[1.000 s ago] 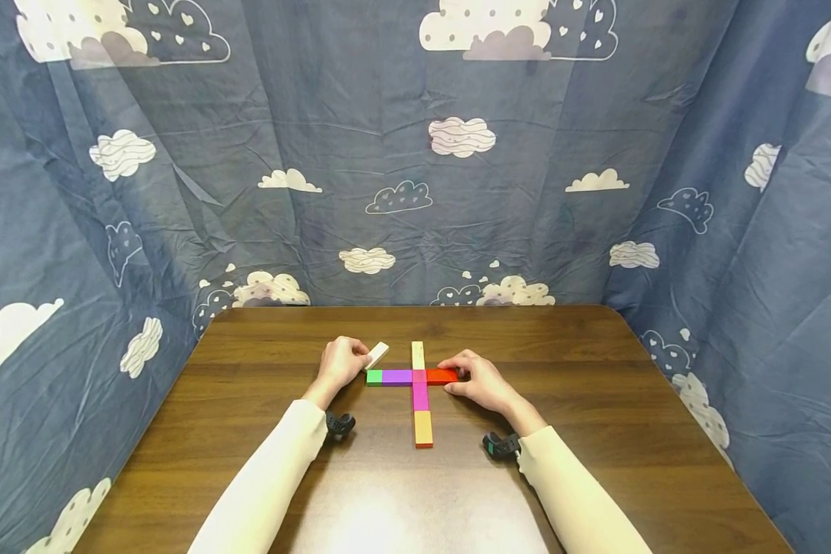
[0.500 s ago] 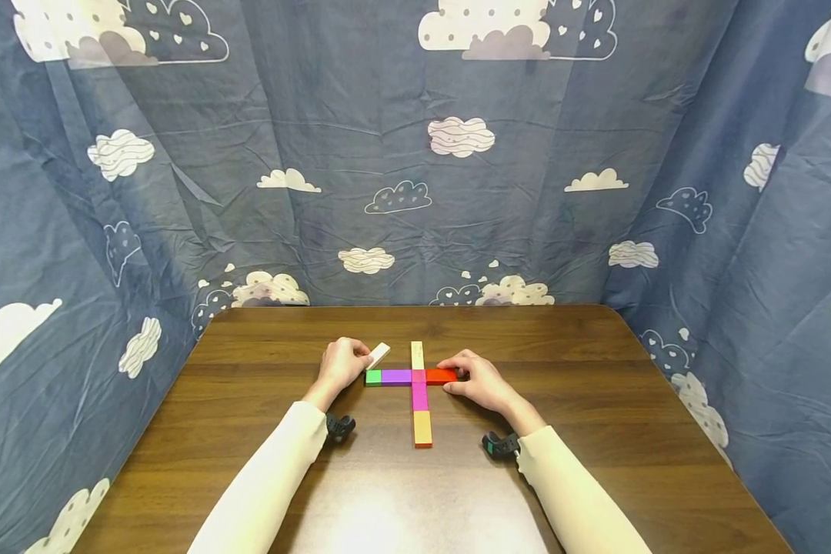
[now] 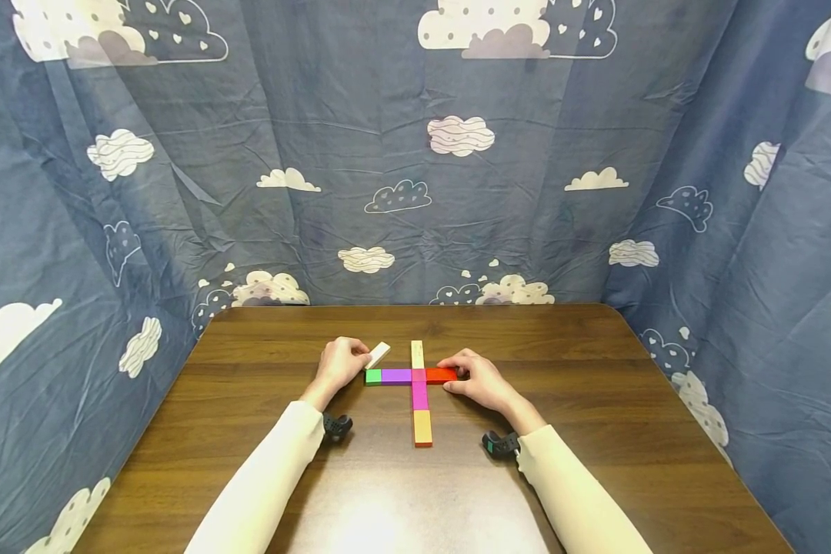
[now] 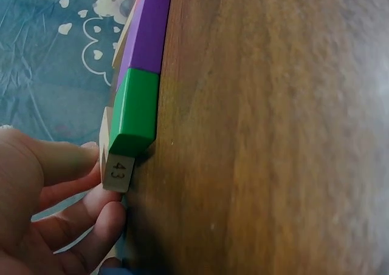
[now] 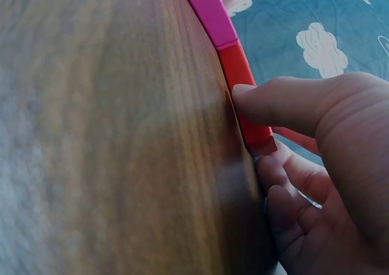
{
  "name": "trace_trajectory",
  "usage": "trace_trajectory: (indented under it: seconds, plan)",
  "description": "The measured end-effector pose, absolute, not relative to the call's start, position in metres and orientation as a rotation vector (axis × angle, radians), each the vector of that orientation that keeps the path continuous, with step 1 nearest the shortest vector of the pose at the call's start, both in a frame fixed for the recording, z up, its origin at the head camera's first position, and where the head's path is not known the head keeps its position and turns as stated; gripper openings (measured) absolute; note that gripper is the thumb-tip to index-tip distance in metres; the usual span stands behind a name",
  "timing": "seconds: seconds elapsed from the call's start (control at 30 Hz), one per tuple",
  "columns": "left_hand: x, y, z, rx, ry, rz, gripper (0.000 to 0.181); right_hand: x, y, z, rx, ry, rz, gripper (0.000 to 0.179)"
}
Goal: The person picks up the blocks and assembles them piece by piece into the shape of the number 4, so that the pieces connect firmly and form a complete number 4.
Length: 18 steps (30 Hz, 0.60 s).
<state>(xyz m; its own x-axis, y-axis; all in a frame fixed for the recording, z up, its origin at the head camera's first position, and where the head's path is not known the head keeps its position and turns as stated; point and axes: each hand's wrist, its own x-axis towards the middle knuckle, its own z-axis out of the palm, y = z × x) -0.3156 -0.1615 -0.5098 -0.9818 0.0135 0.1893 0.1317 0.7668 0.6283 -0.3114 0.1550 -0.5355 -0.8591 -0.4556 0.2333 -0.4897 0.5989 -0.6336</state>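
My left hand [image 3: 341, 360] pinches a pale wooden block [image 3: 378, 355] between thumb and fingers. It lies slanted just behind the green block [image 3: 373, 377], and its end bears the number 43 in the left wrist view. My right hand [image 3: 483, 382] holds the outer end of a red block [image 5: 240, 71], thumb on the near side and fingers behind. From left to right a row runs green, purple block [image 3: 396, 376], pink-magenta, red. Crossing it, a cream block [image 3: 418, 354] stands behind, a magenta block [image 3: 420, 396] and an orange block [image 3: 423, 428] in front.
The blocks lie mid-way on a brown wood-grain table [image 3: 568, 346]. A blue curtain [image 3: 360, 138] with cloud prints hangs behind its far edge and along both sides. Each wrist wears a black strap mount, the right one [image 3: 501, 445] close over the table.
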Motion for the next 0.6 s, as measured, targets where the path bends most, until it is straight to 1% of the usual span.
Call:
trace_trajectory:
  seconds: [0.1,0.27,0.33,0.43,0.6]
  plan:
    - [-0.3133,-0.1658,-0.5089,-0.154,-2.797,-1.064,0.012,-0.3119,0.1544,-0.5355,0.825,-2.77,1.111,0.039]
    - [-0.3106,-0.17,-0.5062,-0.231,-2.853,-1.116,0.033,-0.3113,0.1548,-0.534,0.833,-2.763,1.095,0.039]
    - [-0.3105,-0.1703,-0.5054,-0.26,-2.876,-1.096,0.039,-0.3111,0.1549,-0.5334,0.83,-2.762,1.092,0.039]
    - [-0.3101,-0.1703,-0.5052,-0.284,-2.895,-1.071,0.042,-0.3105,0.1546,-0.5328,0.825,-2.766,1.094,0.039]
    - [-0.3095,-0.1702,-0.5066,-0.295,-2.895,-1.038,0.042,-0.3089,0.1542,-0.5326,0.811,-2.776,1.139,0.038]
